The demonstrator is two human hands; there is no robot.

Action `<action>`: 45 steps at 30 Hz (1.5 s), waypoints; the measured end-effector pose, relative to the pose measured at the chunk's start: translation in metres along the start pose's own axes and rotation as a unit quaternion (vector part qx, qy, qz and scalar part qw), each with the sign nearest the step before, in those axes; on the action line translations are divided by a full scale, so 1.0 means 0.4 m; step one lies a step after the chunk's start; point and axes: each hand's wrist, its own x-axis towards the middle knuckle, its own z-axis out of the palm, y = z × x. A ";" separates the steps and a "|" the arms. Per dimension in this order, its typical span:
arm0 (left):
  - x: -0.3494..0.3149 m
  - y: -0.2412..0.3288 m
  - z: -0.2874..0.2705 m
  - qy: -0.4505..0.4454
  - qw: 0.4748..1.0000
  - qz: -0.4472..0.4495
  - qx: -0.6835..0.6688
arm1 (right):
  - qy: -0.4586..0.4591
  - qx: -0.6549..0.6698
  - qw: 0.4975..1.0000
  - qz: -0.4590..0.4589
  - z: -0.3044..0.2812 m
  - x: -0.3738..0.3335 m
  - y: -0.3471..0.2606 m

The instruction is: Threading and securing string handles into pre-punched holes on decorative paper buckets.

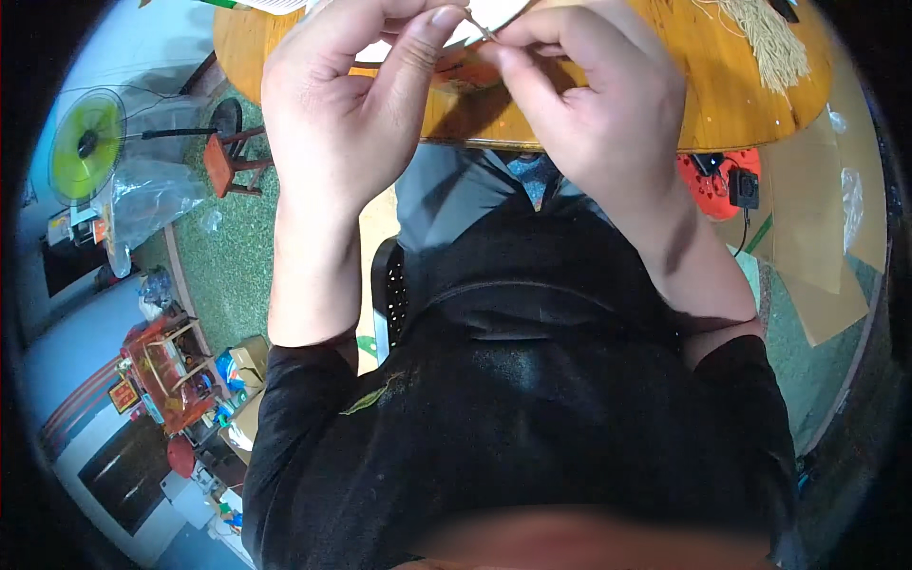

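My left hand (356, 104) and my right hand (608, 104) are raised close together over the wooden table's near side. Between their fingertips stretches a short, thin tan strand (483, 28), which looks like cord. The left thumb and fingers pinch one end, while the right thumb and index finger close on the other. Something white and rounded (494, 11) lies behind the strand, mostly covered by my hands. To the right on the table rests a bundle of beige cords (774, 52), its loose ends hanging toward the near edge.
The yellow-brown wooden table (731, 114) has a curved edge in front of my lap. A green fan (87, 142) and a small reddish stool (223, 163) stand left. At right are a red stool (712, 195) bearing a black device (744, 188) and cardboard (807, 190).
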 end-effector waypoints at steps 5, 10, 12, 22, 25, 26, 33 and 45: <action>-0.002 0.000 -0.001 0.011 1.000 -0.003 0.003 | 0.023 0.045 0.997 0.066 -0.001 0.007 -0.009; -0.007 -0.007 -0.005 0.018 1.000 -0.016 -0.019 | -0.022 0.091 0.968 0.232 -0.018 0.009 -0.014; -0.013 -0.004 -0.003 0.018 0.999 -0.023 -0.027 | -0.015 0.101 0.966 0.239 -0.018 0.006 -0.015; -0.045 -0.111 0.001 -0.049 0.987 0.151 -0.017 | -0.012 0.112 0.946 0.305 -0.030 -0.010 0.015; -0.046 -0.110 -0.004 -0.060 0.987 0.150 -0.022 | -0.015 0.064 0.953 0.295 -0.032 -0.007 0.019; -0.043 -0.108 -0.005 -0.066 0.987 0.147 -0.027 | -0.012 0.041 0.958 0.284 -0.032 -0.004 0.023; -0.036 -0.121 -0.028 -0.048 0.985 0.166 -0.008 | 0.006 -0.021 0.993 0.114 -0.060 0.027 0.035; 0.022 -0.046 -0.038 -0.134 0.980 0.020 -0.149 | -0.026 0.010 0.987 -0.157 -0.077 0.142 -0.008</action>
